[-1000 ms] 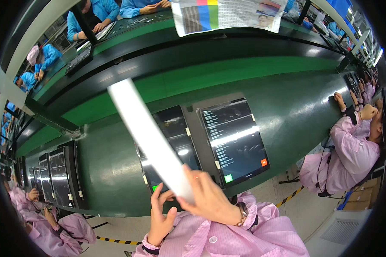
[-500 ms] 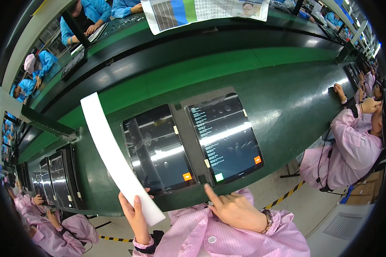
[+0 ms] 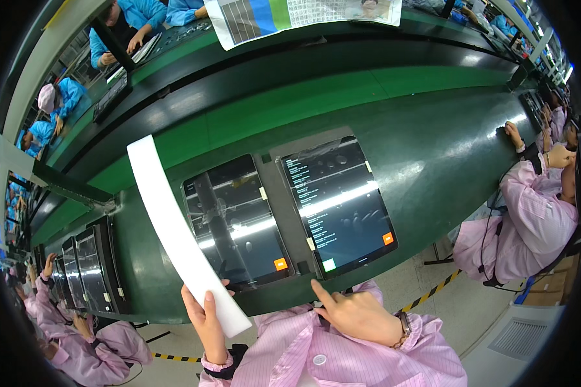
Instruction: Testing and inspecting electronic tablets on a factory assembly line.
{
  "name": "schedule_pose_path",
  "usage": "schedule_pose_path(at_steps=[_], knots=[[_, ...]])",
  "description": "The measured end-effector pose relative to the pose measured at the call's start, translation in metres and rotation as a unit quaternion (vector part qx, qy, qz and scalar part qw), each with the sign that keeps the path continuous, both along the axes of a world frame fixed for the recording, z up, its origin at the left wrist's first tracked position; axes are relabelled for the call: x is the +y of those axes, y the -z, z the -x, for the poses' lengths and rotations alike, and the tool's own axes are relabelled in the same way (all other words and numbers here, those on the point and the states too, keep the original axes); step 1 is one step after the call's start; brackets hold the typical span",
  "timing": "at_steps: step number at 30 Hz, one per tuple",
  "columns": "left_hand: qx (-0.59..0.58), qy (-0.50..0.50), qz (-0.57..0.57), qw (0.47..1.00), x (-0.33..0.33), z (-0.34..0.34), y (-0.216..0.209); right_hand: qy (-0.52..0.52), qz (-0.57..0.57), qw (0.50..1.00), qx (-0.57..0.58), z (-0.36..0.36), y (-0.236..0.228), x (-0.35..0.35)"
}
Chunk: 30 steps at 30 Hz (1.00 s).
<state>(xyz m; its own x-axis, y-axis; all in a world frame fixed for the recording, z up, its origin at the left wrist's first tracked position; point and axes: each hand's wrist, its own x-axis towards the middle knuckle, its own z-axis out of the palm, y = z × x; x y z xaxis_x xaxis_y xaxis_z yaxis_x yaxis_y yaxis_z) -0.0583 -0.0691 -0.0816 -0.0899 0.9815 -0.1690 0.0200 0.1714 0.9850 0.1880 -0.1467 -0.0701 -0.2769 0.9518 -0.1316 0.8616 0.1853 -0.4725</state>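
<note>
White strip in left hand; two tablets on green bench

Nearest: right hand (image 3: 360, 317), forefinger straight out and apart from the thumb, other fingers bent, their tips out of sight. Forefinger points at the near edge of the bench (image 3: 448, 171), just below the right tablet; contact cannot be told. Left hand (image 3: 206, 326) is clamped on the near end of the long white strip (image 3: 177, 235), thumb in front, fingers behind. Strip tilts far and left, slightly bowed, alongside the left tablet (image 3: 235, 216); cannot tell if its far end touches the bench.

Both tablets lie face up, side by side, with a dark grey board (image 3: 276, 206) between them. Left tablet: orange square, near right corner. Right tablet (image 3: 342, 216): small pale text lines, green square near left, orange near right.

Well left: row of tablets (image 3: 91, 267). Right: co-worker in pink (image 3: 532, 222). Far: printed sheet (image 3: 303, 18); beyond, co-workers in blue (image 3: 145, 14).
</note>
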Motion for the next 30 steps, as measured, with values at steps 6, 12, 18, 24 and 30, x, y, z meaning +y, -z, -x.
schedule_pose_path(at_steps=[6, 12, 18, 24, 30], knots=[[0.016, -0.026, -0.017, 0.999, 0.001, 0.003, 0.003, -0.069, -0.002, 0.997, 0.028, 0.004, 0.011, -0.001], [0.021, -0.046, -0.028, 0.998, 0.004, 0.003, 0.003, -0.057, -0.014, 0.998, 0.035, 0.002, 0.016, 0.000], [0.029, -0.047, -0.015, 0.998, 0.007, 0.013, 0.003, -0.057, -0.007, 0.998, 0.036, 0.002, 0.019, 0.002], [0.115, -0.127, -0.059, 0.984, 0.008, 0.039, 0.014, -0.059, -0.005, 0.998, 0.038, -0.002, 0.006, 0.014], [0.179, -0.113, 0.002, 0.977, 0.016, 0.093, 0.040, 0.090, -0.042, 0.994, 0.047, -0.043, -0.013, 0.035]])
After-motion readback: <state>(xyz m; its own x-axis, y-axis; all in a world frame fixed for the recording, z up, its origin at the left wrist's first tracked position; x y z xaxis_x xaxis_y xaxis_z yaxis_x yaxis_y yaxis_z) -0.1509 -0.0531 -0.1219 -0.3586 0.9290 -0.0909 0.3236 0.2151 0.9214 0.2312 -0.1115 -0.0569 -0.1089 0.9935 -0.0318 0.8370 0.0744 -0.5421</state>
